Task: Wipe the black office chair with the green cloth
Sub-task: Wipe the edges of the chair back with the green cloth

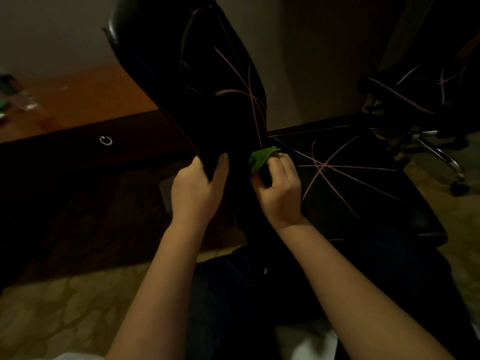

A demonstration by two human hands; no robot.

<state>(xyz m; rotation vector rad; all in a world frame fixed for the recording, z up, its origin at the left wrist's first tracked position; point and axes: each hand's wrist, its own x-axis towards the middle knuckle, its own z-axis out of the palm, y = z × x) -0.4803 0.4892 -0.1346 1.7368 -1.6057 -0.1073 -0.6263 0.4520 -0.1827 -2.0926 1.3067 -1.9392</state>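
**Head view.** The black office chair (207, 74) stood directly ahead of both hands. Its backrest (187, 100) rose from them up and to the left as one long dark panel. Its seat (350, 183) spread out low to the right.

The left hand (197, 188) gripped the backrest's lower edge, with the thumb on the near face and the fingers passing out of sight behind it. The right hand (280, 188), just beside it, pinched the bunched green cloth (261, 158) and held it at the crease where backrest meets seat. The two hands were apart, with a strip of backrest between them.

In that dim corner I could not be sure the cloth pressed on the upholstery, though it appeared to touch. Thin pale pink lines crossed both backrest and seat.

I judged that a stroke could run either up along the backrest's long axis or rightward onto the seat. The cloth hand was the nearer one for both, and the left hand was placed to steady the chair.

**Surroundings.**
- A wooden desk (85, 100) stood at left, above a dark drawer front with a ring pull (105, 140).
- A second chair (415, 100) with a chrome base stood at upper right, well apart.
- A patterned carpet (65, 307) lay underfoot.
- A pale wall (311, 61) ran behind.
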